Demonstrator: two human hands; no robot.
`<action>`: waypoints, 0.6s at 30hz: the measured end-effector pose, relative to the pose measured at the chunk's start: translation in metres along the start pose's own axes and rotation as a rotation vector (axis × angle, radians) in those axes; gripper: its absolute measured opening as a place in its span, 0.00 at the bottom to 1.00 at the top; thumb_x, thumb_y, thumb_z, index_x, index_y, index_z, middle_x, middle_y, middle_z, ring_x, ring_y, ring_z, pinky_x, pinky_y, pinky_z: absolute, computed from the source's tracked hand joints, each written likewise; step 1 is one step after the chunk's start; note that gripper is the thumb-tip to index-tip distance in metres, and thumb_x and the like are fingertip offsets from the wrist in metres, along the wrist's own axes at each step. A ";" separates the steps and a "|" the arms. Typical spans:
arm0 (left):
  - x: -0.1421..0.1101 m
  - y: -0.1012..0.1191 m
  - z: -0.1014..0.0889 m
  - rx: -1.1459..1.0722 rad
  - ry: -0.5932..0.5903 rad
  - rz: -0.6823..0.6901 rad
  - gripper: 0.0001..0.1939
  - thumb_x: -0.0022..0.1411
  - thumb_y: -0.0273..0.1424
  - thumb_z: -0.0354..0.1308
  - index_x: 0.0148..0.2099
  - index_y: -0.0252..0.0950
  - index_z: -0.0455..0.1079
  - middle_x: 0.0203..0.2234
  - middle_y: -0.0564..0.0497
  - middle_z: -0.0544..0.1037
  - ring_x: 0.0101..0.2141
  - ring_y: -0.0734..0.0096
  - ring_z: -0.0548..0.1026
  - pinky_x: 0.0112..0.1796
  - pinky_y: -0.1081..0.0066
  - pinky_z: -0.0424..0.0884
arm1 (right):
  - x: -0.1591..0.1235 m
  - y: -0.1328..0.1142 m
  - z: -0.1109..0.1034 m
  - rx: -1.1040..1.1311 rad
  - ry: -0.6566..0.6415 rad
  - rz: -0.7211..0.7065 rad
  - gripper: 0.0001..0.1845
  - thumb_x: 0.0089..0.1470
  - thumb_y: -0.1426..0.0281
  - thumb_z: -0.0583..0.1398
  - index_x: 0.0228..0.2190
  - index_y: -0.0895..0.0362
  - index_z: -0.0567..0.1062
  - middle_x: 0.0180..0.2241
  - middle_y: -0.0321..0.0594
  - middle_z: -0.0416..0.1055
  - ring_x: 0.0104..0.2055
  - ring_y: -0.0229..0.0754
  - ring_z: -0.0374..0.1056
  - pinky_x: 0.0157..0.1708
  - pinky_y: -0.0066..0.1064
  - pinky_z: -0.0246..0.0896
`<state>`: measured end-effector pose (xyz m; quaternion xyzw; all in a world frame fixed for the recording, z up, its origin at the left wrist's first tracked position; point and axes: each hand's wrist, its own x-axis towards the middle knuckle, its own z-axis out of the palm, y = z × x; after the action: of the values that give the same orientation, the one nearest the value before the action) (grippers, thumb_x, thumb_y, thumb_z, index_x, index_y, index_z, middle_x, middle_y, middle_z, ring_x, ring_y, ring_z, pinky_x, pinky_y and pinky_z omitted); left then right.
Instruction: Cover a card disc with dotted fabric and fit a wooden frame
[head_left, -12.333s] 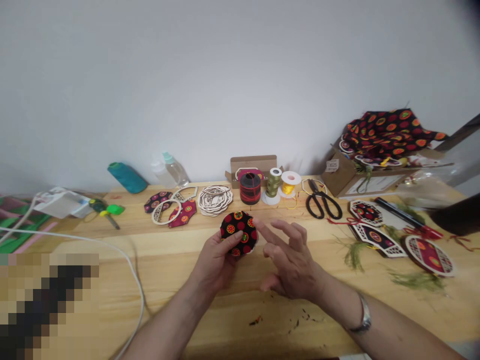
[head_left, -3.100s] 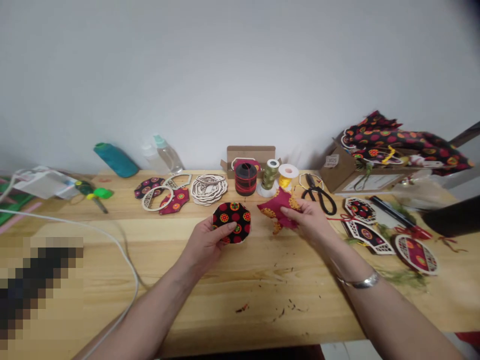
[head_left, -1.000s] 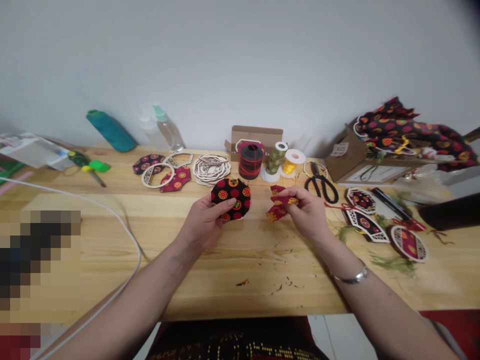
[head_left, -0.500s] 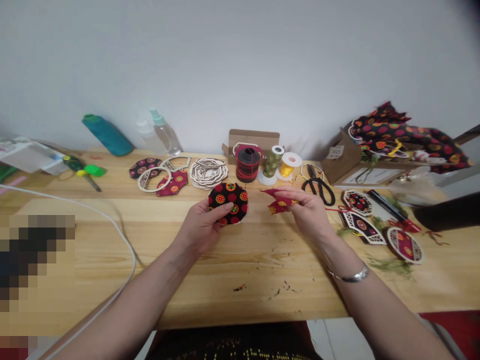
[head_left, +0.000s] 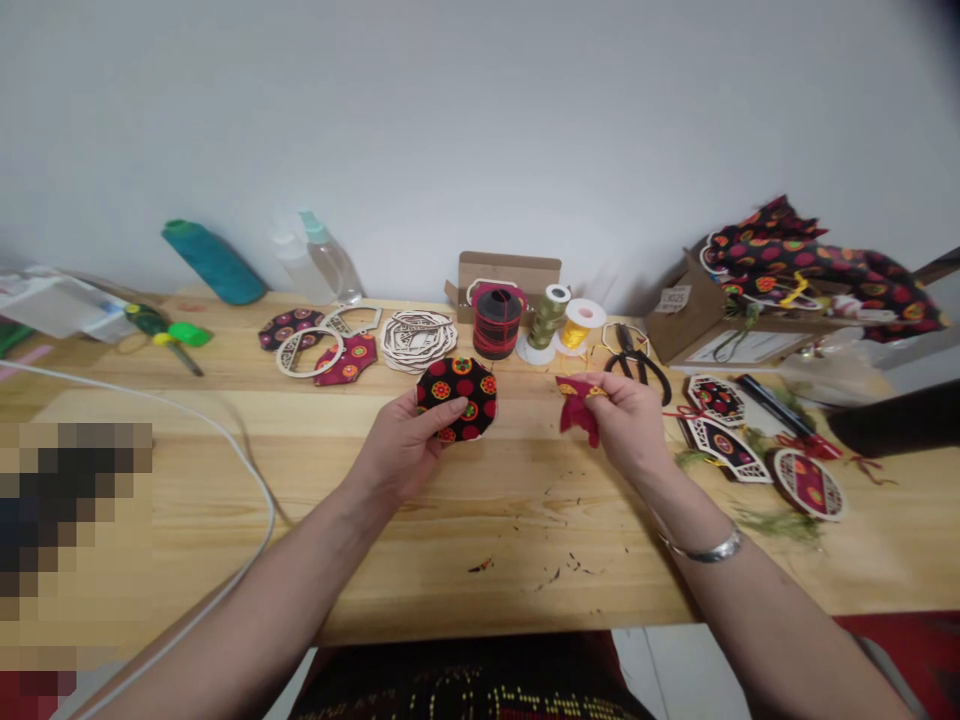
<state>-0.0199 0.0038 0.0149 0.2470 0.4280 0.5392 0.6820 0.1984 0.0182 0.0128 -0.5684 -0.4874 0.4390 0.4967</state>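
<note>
A left hand (head_left: pixel 397 450) holds a soft, roughly octagonal black fabric disc (head_left: pixel 456 398) printed with red and green dots, its fingers closed in a firm grip over the disc's lower edge. A right hand (head_left: pixel 630 420) pinches a small crimson fabric scrap (head_left: pixel 577 408) between thumb and fingertips; the cloth hangs below the closed grip in a narrow fold, where a moment ago it stretched sideways. The hands stand apart above the pale wooden bench (head_left: pixel 450 580). Beyond them sit a black-and-red thread spool (head_left: pixel 496 323), a stack of laser-cut wooden frames (head_left: pixel 418 340) and black-handled scissors (head_left: pixel 637 365).
</note>
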 end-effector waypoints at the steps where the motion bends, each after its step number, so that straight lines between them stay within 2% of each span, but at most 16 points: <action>1: 0.000 0.000 0.000 -0.004 0.001 0.000 0.15 0.45 0.22 0.69 0.39 0.32 0.78 0.34 0.44 0.83 0.32 0.63 0.81 0.33 0.68 0.77 | 0.001 0.001 -0.001 -0.014 0.013 -0.026 0.09 0.43 0.65 0.61 0.26 0.57 0.78 0.17 0.35 0.71 0.15 0.32 0.60 0.13 0.25 0.52; 2: 0.000 0.000 0.000 -0.009 0.002 0.002 0.15 0.45 0.22 0.69 0.38 0.32 0.78 0.34 0.45 0.83 0.32 0.63 0.81 0.33 0.68 0.77 | 0.001 0.002 -0.001 -0.037 0.020 -0.061 0.10 0.45 0.62 0.62 0.23 0.57 0.76 0.15 0.34 0.69 0.15 0.32 0.58 0.14 0.25 0.51; 5: 0.000 0.001 0.001 -0.027 -0.006 0.007 0.13 0.44 0.22 0.69 0.37 0.32 0.78 0.33 0.46 0.83 0.31 0.64 0.81 0.33 0.70 0.77 | 0.001 0.006 -0.004 -0.178 0.025 -0.180 0.23 0.52 0.55 0.59 0.13 0.55 0.68 0.12 0.33 0.61 0.15 0.32 0.54 0.17 0.27 0.52; 7: 0.000 0.002 0.001 -0.030 -0.022 0.012 0.12 0.45 0.22 0.68 0.36 0.32 0.78 0.32 0.46 0.83 0.31 0.65 0.81 0.32 0.71 0.77 | 0.001 0.008 -0.005 -0.282 -0.012 -0.253 0.28 0.58 0.53 0.52 0.14 0.55 0.68 0.14 0.35 0.62 0.18 0.35 0.57 0.21 0.29 0.55; 10: -0.001 0.003 0.000 -0.025 -0.038 0.021 0.11 0.47 0.22 0.67 0.37 0.33 0.78 0.32 0.46 0.83 0.31 0.64 0.81 0.32 0.71 0.77 | 0.002 0.010 -0.004 -0.410 -0.075 -0.390 0.25 0.62 0.57 0.47 0.28 0.56 0.78 0.25 0.40 0.69 0.29 0.40 0.64 0.32 0.34 0.62; 13: -0.002 0.004 0.001 -0.027 -0.044 0.023 0.11 0.48 0.22 0.66 0.37 0.32 0.78 0.33 0.46 0.83 0.31 0.64 0.81 0.31 0.71 0.77 | 0.001 0.008 0.001 -0.515 -0.086 -0.523 0.17 0.59 0.67 0.51 0.42 0.56 0.78 0.31 0.43 0.71 0.36 0.44 0.66 0.40 0.40 0.63; 16: -0.003 0.005 0.002 -0.034 -0.032 0.015 0.11 0.46 0.22 0.67 0.37 0.31 0.78 0.32 0.46 0.83 0.31 0.64 0.81 0.30 0.71 0.76 | -0.003 0.006 0.006 -0.564 -0.136 -0.531 0.22 0.53 0.76 0.54 0.49 0.54 0.74 0.36 0.43 0.75 0.39 0.44 0.69 0.42 0.40 0.64; 18: -0.003 0.005 0.002 -0.049 -0.015 0.019 0.11 0.45 0.21 0.67 0.36 0.31 0.78 0.31 0.46 0.83 0.30 0.65 0.81 0.29 0.71 0.76 | -0.007 0.005 0.009 -0.567 -0.135 -0.505 0.23 0.50 0.79 0.55 0.48 0.54 0.74 0.38 0.43 0.76 0.38 0.44 0.71 0.42 0.39 0.66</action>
<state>-0.0208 0.0028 0.0207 0.2383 0.4073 0.5540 0.6858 0.1896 0.0121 0.0065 -0.5153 -0.7456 0.1870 0.3790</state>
